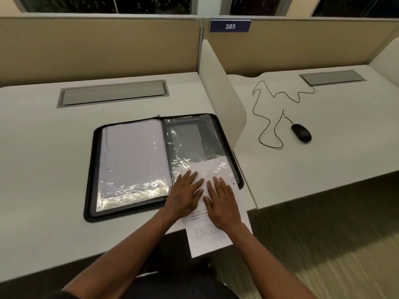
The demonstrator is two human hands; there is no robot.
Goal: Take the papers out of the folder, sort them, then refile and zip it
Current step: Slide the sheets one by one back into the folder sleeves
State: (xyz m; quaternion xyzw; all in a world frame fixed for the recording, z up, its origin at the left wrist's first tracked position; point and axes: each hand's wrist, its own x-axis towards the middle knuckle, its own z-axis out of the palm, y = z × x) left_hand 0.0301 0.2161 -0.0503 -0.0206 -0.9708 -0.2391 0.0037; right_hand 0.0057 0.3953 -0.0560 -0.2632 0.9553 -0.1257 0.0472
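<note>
Both hands (pixel 205 197) press a printed sheet (pixel 207 236) half inside the folder (pixel 92 169).

Single head-worn wide-angle view, looking forward and steeply down from above a seated person's forearms, close over the desk (pixel 43 147) near edge, lines bowed by the lens, partition (pixel 97 46) and window strip at top, floor at lower right, no second view

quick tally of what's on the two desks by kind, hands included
Hands: 2, left hand and right hand, both flat on the printed sheet
Zip folder: 1, open
Printed sheet: 1, partly in the right sleeve
Paper stack in the left sleeve: 1
Mouse: 1, with cable
Number sign: 1
Total: 7
</note>
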